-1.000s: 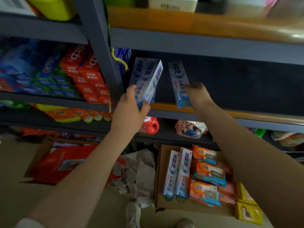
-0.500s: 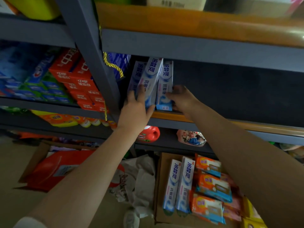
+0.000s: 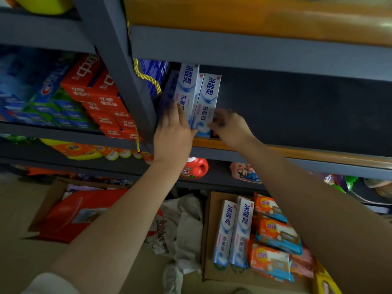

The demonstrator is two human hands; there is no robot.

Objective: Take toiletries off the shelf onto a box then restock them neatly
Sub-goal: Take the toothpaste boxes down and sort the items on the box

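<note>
Three white-and-blue toothpaste boxes [image 3: 192, 90] stand upright at the left end of the dark shelf [image 3: 297, 153]. My left hand [image 3: 172, 132] lies flat against the fronts of the left boxes with its fingers straight. My right hand [image 3: 230, 128] pinches the lower end of the rightmost toothpaste box [image 3: 209, 98]. Below, on the floor, a cardboard box [image 3: 214, 209] carries two more toothpaste boxes [image 3: 233, 232] lying side by side, with orange wipe packs [image 3: 275, 232] to their right.
A grey upright post [image 3: 118, 66] with a yellow rope [image 3: 146, 77] stands left of the boxes. Red and blue toothpaste stacks [image 3: 95, 98] fill the left bay. A red detergent bottle [image 3: 195, 168] sits one shelf lower. An open carton [image 3: 70, 211] and crumpled paper [image 3: 182, 217] lie on the floor.
Both hands carried the toothpaste boxes into the shelf. The boxes now stand together against the left end, and my left hand has flattened against them.
</note>
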